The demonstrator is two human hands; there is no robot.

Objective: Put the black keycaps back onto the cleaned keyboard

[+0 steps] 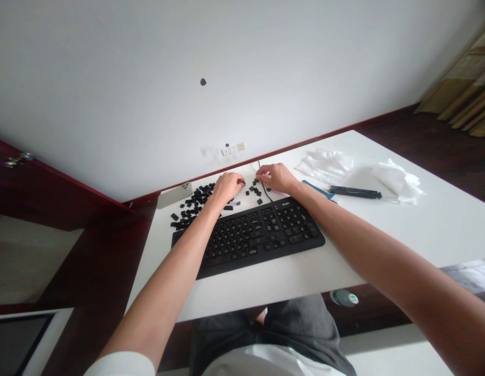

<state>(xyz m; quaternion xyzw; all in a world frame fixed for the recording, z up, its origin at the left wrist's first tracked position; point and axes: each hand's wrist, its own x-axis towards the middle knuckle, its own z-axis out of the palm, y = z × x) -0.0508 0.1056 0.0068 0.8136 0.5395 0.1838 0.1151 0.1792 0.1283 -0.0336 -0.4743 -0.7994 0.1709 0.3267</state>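
A black keyboard [258, 237] with its keycaps off lies on the white table, its bare key sockets showing. Beyond it, loose black keycaps [203, 196] are heaped at the left, and several more keycaps [255, 190] are scattered between my hands. My left hand [228, 187] is closed in a pinch at the heap's right side, with a small dark keycap at its fingertips. My right hand [279, 177] hovers over the far keycaps near the cable [265, 192], thumb and fingers drawn together. Whatever it pinches is too small to make out.
A phone [175, 195] lies at the table's far left. Right of the keyboard are a blue tool [318, 189], a black slender tool [355, 192], a crumpled white tissue [397, 180] and clear plastic wrapping [326, 164]. A bottle [344, 298] shows below the table's front edge.
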